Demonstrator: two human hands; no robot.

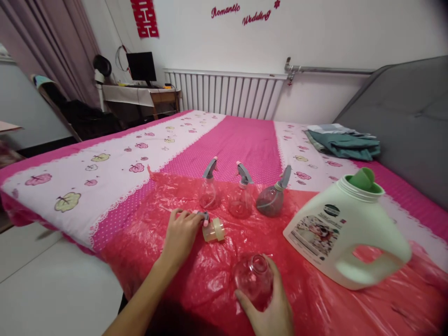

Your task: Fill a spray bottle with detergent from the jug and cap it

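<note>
Your right hand [271, 305] wraps around the clear open bottle [253, 278] on the red plastic sheet [217, 284] at the near edge of the bed [115, 163]. Your left hand [182, 233], fingers curled, pinches the loose spray head [212, 227] just left of it. Three spray bottles [241, 196] stand farther back; the white detergent jug [346, 231] lies tilted at right.

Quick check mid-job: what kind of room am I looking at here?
Most likely a home bedroom. The work surface is a bed with a pink patterned cover, a padded headboard stands at the right, and a radiator lines the far wall.
</note>
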